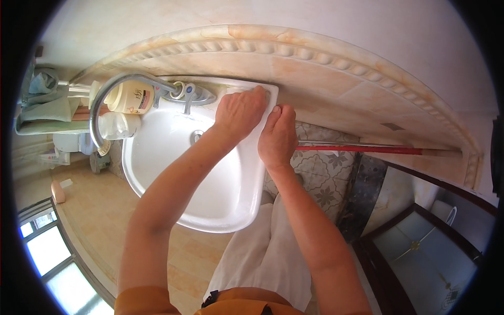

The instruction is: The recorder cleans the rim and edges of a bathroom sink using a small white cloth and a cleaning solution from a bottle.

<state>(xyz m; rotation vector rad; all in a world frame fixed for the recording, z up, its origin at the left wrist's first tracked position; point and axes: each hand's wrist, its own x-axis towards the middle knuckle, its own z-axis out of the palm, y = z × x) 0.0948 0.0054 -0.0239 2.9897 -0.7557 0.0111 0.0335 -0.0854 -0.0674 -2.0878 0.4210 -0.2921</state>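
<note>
My left hand (241, 112) is on the back right corner of a white ceramic washbasin (252, 204), knuckles up and fingers curled. Whether something lies under its fingers is hidden. Just right of it, my right hand (278, 136) is curled at the basin's right edge, thumb uppermost; its palm side is out of sight. A red pole (354, 149) extends from behind this hand toward the right, and I cannot tell whether the hand touches it. Left of my left hand stands a chrome faucet (193, 94) with a tall curved spout (98, 106). The drain (196, 136) shows in the bowl.
A cream plastic tub (136, 96) and a translucent jar (118, 126) stand at the basin's left. Towels (49, 104) hang beyond them. A tiled wall (315, 82) borders the back. At lower right is a dark-framed glass door (425, 252); at lower left, a window (55, 252).
</note>
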